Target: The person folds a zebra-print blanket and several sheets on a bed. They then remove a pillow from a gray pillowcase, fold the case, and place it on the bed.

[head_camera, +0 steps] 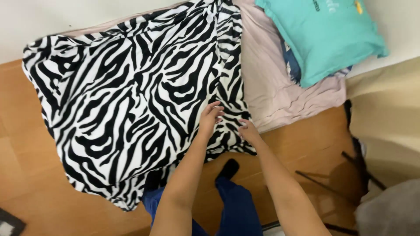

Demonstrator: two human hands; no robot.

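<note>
Your left hand (211, 117) and right hand (247, 130) press flat, fingers open, holding nothing, on the zebra-striped blanket (131, 100) at centre frame; a teal pillow (323, 35) lies upper right.

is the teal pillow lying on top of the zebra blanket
No, the teal pillow lies on the pale pink sheet, off to the side of the zebra blanket that both hands touch.
</note>
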